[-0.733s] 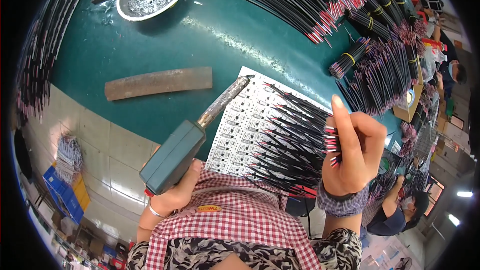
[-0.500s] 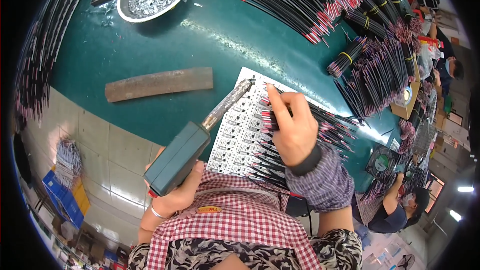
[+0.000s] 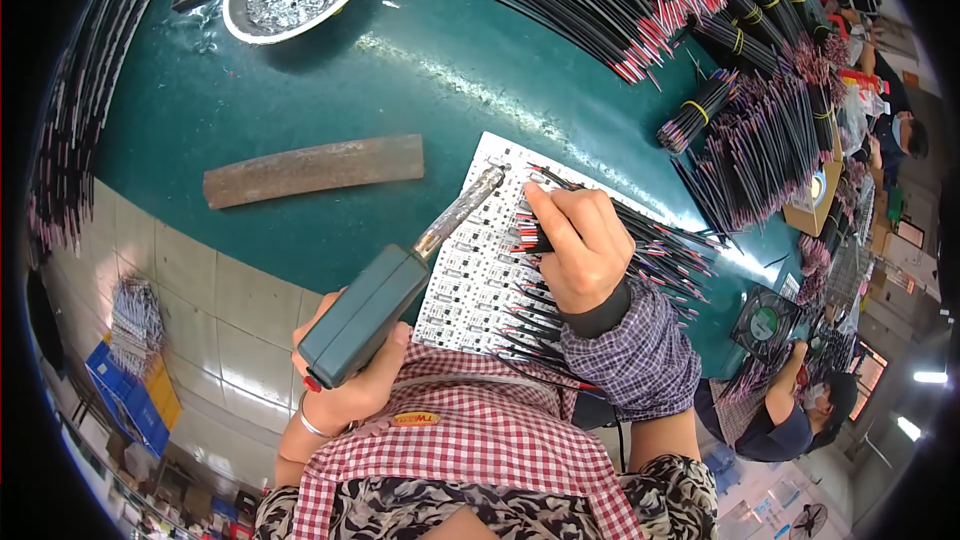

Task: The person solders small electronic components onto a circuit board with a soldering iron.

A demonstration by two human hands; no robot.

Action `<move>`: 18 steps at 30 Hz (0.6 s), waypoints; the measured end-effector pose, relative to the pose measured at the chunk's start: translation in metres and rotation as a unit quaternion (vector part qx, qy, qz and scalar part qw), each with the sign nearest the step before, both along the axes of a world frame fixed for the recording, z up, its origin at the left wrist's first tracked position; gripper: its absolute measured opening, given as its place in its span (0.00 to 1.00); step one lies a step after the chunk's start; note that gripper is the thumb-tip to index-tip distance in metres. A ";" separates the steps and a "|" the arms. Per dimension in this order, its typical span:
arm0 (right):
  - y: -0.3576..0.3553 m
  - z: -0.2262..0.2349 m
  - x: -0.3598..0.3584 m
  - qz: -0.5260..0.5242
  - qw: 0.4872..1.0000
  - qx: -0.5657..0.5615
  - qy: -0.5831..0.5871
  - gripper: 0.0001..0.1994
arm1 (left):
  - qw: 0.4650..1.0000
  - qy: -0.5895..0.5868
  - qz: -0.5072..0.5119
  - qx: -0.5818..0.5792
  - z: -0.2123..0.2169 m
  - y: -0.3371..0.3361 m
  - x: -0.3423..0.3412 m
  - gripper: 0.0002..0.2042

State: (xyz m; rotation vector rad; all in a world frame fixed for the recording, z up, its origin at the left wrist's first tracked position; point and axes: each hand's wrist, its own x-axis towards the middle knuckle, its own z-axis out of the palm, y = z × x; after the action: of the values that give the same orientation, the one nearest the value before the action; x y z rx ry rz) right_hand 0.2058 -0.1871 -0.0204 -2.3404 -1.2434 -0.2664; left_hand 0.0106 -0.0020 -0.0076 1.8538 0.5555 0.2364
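My left hand (image 3: 362,388) is wrapped round the grip of a dark green soldering gun (image 3: 365,315). The gun's long metal barrel slants up and right, its tip at the upper part of a white circuit board panel (image 3: 455,290) with rows of small dark components. My right hand (image 3: 585,252) is closed over the panel's right side, index fingertip down near the soldering tip. Thin black wires with red and white ends (image 3: 527,232) come out by its fingers; the exact grip is partly hidden. More black wires (image 3: 530,325) lie across the panel below.
A curved brown strip (image 3: 315,172) lies left on the green table (image 3: 300,100). Behind it stands a metal bowl (image 3: 232,5) of silvery scraps. Wire bundles (image 3: 760,130) crowd the right and far side; more wires (image 3: 85,110) hang at the left edge. A co-worker (image 3: 800,410) sits at right.
The soldering gun has shifted slightly right, its tip staying near the panel's top. My right hand has drawn slightly left, its index fingertip a little lower.
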 end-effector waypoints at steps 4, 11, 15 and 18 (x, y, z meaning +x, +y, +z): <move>0.001 0.002 0.001 0.002 1.000 0.000 0.006 0.25 | 1.000 0.020 -0.002 -0.019 0.005 -0.001 0.005 0.12; 0.002 0.004 0.000 0.003 0.999 0.012 0.038 0.27 | 0.997 0.016 -0.055 0.044 0.017 0.002 0.020 0.11; 0.003 0.005 0.000 0.001 0.999 0.010 0.045 0.27 | 0.999 0.013 -0.048 0.015 0.012 -0.001 0.019 0.10; 0.002 0.004 0.000 -0.003 0.999 0.004 0.044 0.27 | 0.999 0.008 -0.044 0.009 0.012 -0.002 0.021 0.09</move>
State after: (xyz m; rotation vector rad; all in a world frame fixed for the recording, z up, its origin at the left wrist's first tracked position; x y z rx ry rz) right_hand 0.2054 -0.1850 -0.0162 -2.3229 -1.1913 -0.1673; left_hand 0.0314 -0.0037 0.0044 1.8942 0.4826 0.1697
